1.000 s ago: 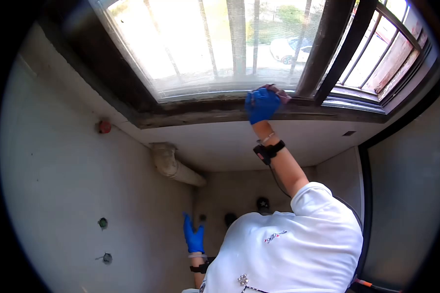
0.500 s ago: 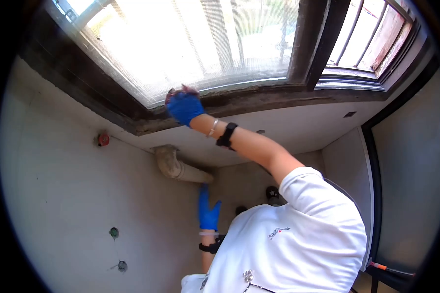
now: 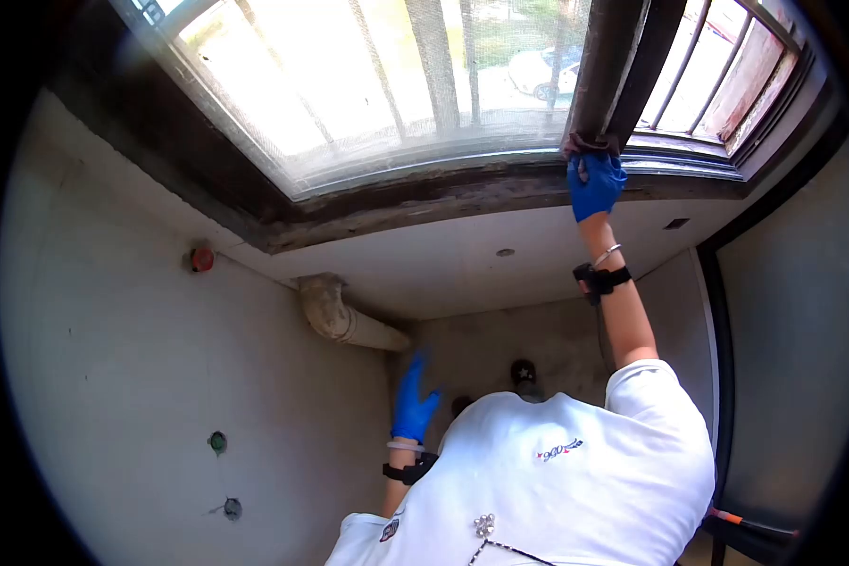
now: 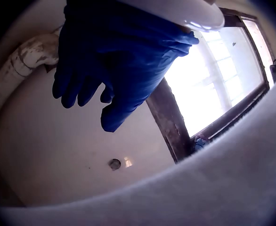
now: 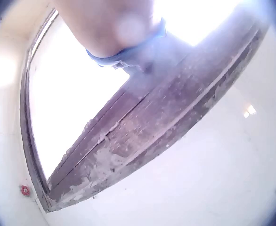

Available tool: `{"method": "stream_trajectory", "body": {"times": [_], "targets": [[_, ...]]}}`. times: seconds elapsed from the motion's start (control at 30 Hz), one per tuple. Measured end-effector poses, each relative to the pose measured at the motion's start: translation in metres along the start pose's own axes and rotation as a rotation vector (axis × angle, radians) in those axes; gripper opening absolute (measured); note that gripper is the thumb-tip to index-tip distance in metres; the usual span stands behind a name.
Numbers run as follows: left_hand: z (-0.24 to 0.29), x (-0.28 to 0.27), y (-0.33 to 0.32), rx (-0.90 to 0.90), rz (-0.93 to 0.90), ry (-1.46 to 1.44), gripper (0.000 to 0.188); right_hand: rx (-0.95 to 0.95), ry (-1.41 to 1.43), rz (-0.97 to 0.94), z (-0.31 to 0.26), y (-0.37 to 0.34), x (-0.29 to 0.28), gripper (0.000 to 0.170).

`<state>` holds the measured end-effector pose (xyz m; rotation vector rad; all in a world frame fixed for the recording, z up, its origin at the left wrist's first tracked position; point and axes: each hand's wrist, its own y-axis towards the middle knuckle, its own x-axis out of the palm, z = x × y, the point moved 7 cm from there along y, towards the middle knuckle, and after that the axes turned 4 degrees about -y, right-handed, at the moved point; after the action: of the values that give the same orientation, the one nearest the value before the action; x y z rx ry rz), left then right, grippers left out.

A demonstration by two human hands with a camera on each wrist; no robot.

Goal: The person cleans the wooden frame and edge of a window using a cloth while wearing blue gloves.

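Observation:
My right hand point(image 3: 596, 186), in a blue glove, grips a bunched reddish-brown cloth point(image 3: 590, 143) against the dark window frame point(image 3: 424, 193). It is at the foot of the upright between the screened pane and the right-hand opening. In the right wrist view only the wrist and the glove cuff point(image 5: 128, 57) show, over the worn, flaking frame point(image 5: 124, 141). The left hand point(image 3: 413, 404), gloved in blue too, hangs low beside the body with loose, spread fingers and holds nothing. In the left wrist view that glove point(image 4: 114, 66) fills the upper middle, its fingers pointing down.
A bent pipe point(image 3: 335, 316) runs along the wall under the window at the left. A red round fitting point(image 3: 201, 258) sticks out of the left wall. Bars cross the right opening point(image 3: 703, 75). A dark-framed panel point(image 3: 792, 349) stands at the right.
My right hand first slid left with the cloth to the sill's left end, then swept right to the upright. The left hand has risen slightly and shifted right, its fingers still loose.

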<state>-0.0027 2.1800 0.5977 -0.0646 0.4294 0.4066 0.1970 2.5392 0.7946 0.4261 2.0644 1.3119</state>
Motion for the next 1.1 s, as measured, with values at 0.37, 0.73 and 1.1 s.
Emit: {"method": "stream_trajectory", "body": {"times": [0.37,0.73,1.1], "targets": [[-0.041,-0.051,-0.046,-0.166,0.153,0.001,0.065,0.612,1.536,-0.470,-0.216,-0.064,0.222,0.042],[-0.051,-0.063,-0.093,-0.294,0.352,-0.021,0.066,-0.314,0.647,-0.415,-0.371,-0.036,0.173,0.028],[-0.039,-0.037,-0.014,-0.132,0.022,0.138,0.071,0.109,0.254,0.037,-0.052,0.002,0.014,0.017]]}}
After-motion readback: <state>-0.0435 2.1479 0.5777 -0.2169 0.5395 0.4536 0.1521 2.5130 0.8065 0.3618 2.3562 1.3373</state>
